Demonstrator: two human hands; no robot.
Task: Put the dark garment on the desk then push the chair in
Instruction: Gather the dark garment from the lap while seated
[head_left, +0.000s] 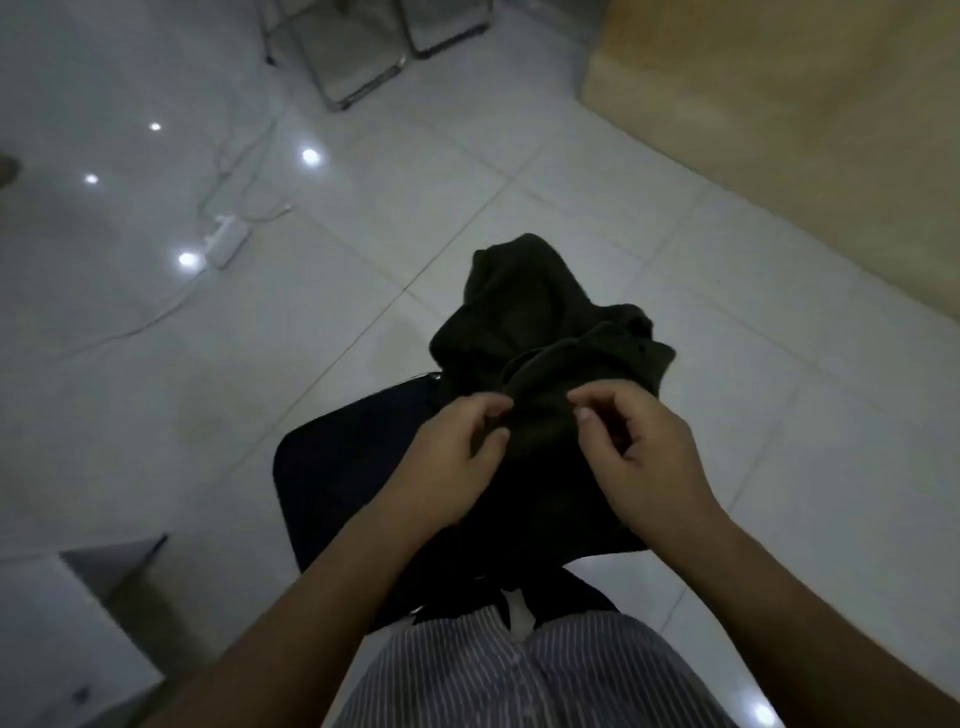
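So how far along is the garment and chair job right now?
Nothing looks finished yet. The dark garment lies bunched on the black chair. In hand: the left hand and right hand are at its near edge, fingers curled, grip not clearly closed. Left: carrying it to the desk, then pushing the chair in.

Your single head view, looking steeply down and forward from above, close over your own hands (545, 457) and the chair (332, 467), tiled floor (208, 364) beyond
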